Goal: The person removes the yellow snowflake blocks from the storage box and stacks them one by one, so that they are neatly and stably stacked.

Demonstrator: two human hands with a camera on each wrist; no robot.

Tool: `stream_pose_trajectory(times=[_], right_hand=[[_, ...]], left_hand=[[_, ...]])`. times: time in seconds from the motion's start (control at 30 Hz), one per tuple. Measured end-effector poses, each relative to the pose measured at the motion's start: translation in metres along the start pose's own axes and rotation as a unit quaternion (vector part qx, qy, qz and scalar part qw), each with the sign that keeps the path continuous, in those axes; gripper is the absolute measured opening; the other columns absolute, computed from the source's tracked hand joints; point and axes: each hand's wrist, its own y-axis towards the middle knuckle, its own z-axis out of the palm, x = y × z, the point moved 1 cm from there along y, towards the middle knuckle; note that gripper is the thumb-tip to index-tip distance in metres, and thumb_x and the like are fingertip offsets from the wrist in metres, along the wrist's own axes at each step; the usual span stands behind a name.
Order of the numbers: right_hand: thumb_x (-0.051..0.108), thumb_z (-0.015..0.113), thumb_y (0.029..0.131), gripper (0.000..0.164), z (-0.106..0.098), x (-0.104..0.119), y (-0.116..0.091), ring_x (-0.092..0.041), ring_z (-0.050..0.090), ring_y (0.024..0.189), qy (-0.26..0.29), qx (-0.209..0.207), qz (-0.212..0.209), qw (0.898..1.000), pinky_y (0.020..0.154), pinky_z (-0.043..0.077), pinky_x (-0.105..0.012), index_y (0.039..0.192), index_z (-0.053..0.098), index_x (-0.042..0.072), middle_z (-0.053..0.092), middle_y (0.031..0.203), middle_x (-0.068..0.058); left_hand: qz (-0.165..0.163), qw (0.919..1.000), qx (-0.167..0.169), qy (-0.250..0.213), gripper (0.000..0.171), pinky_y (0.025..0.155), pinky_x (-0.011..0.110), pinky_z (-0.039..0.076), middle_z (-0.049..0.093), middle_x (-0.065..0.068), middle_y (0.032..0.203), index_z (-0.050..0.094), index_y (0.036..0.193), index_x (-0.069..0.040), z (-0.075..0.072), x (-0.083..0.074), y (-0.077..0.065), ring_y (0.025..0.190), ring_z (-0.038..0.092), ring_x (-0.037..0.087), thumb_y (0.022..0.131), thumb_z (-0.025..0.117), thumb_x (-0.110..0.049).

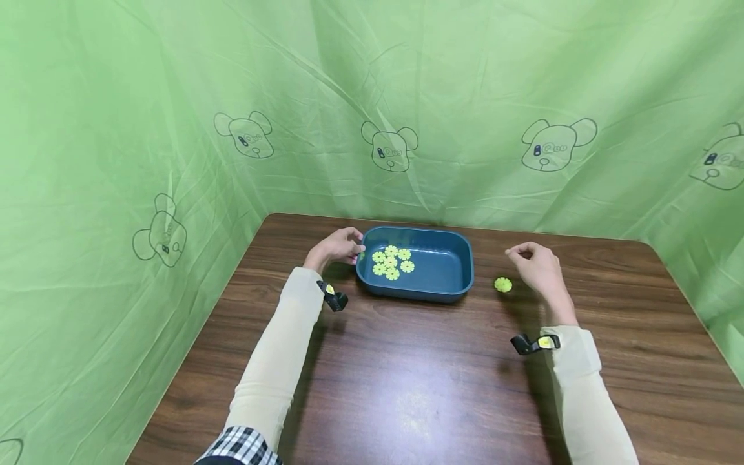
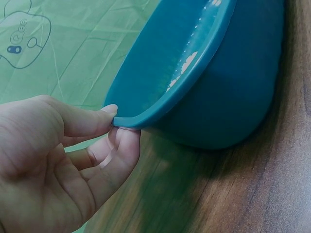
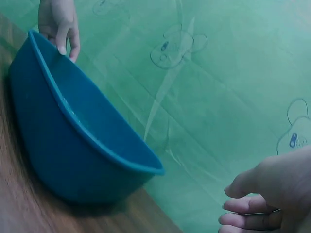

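Observation:
A blue rectangular plastic basin (image 1: 427, 294) stands on the wooden table in front of the curtain. My left hand (image 1: 339, 247) pinches its left rim, thumb on top and fingers beneath, as the left wrist view shows. Several flat yellow-green flower-shaped pieces (image 1: 392, 274) lie inside, toward the basin's left end. Another flower-shaped piece (image 1: 503, 285) lies on the table to the right of the basin. Above and right of that piece hovers my right hand (image 1: 538, 266), its fingers loosely bent. Nothing shows between the thumb (image 3: 240, 184) and the fingers in the right wrist view.
A green curtain (image 1: 465, 84) printed with bear heads hangs behind and to the left of the brown wooden table (image 1: 372, 361). Each wrist wears a black strap device, the left one (image 1: 334, 297) and the right one (image 1: 530, 344).

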Motion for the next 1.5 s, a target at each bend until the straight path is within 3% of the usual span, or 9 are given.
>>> stream_pose_trajectory(times=[0.13, 0.3, 0.6, 0.8, 0.93, 1.5], right_hand=[[0.039, 0.050, 0.097, 0.038, 0.004, 0.009, 0.003, -0.031, 0.056, 0.096, 0.012, 0.008, -0.007, 1.000, 0.074, 0.042, -0.035, 0.111, 0.064, 0.007, 0.064, 0.108, -0.017], [0.037, 0.055, 0.095, 0.033, 0.013, 0.019, 0.008, -0.031, 0.057, 0.096, 0.024, 0.009, -0.020, 0.999, 0.077, 0.043, -0.036, 0.108, 0.064, 0.007, 0.065, 0.105, -0.016], [0.030, 0.063, 0.091, 0.027, 0.035, 0.046, 0.016, -0.027, 0.059, 0.088, 0.031, 0.012, -0.058, 0.998, 0.072, 0.044, -0.030, 0.103, 0.066, 0.006, 0.068, 0.097, -0.016], [0.026, 0.065, 0.090, 0.025, 0.053, 0.062, 0.020, -0.027, 0.063, 0.088, 0.036, 0.024, -0.073, 0.996, 0.075, 0.047, -0.034, 0.102, 0.065, 0.005, 0.069, 0.098, -0.014], [0.026, 0.066, 0.089, 0.024, 0.066, 0.071, 0.021, -0.027, 0.063, 0.090, 0.035, 0.033, -0.078, 0.996, 0.079, 0.048, -0.038, 0.102, 0.064, 0.006, 0.069, 0.097, -0.013], [0.026, 0.068, 0.089, 0.023, 0.116, 0.089, 0.024, -0.023, 0.060, 0.087, 0.016, 0.093, -0.078, 0.992, 0.079, 0.048, -0.037, 0.101, 0.063, 0.007, 0.066, 0.095, -0.008]], left_hand=[[-0.006, 1.0000, 0.000, -0.003, 0.034, 0.083, 0.041, 0.057, 0.053, 0.008, 0.079, 0.044, 0.126, -0.003, 0.000, 0.000, 0.001, 0.066, 0.056, 0.015, 0.095, 0.057, -0.006], [-0.006, 1.0000, 0.000, -0.002, 0.034, 0.077, 0.036, 0.058, 0.053, 0.007, 0.078, 0.044, 0.126, -0.004, 0.000, 0.001, 0.001, 0.067, 0.056, 0.016, 0.095, 0.057, -0.007], [0.000, 1.0000, -0.004, -0.004, 0.034, 0.087, 0.045, 0.056, 0.053, 0.007, 0.077, 0.044, 0.126, -0.004, 0.000, 0.000, 0.000, 0.065, 0.056, 0.015, 0.095, 0.058, -0.006], [0.000, 1.0000, -0.004, -0.004, 0.033, 0.091, 0.049, 0.054, 0.053, 0.006, 0.076, 0.045, 0.125, -0.004, 0.000, 0.001, 0.001, 0.065, 0.056, 0.015, 0.095, 0.057, -0.007], [0.000, 1.0000, -0.004, -0.006, 0.033, 0.096, 0.052, 0.050, 0.053, 0.007, 0.076, 0.044, 0.125, -0.004, 0.000, 0.001, 0.001, 0.066, 0.056, 0.016, 0.095, 0.057, -0.007], [-0.001, 0.9999, -0.002, -0.012, 0.034, 0.095, 0.051, 0.051, 0.053, 0.010, 0.084, 0.044, 0.127, -0.004, 0.000, 0.004, 0.001, 0.068, 0.056, 0.017, 0.096, 0.056, -0.007]])
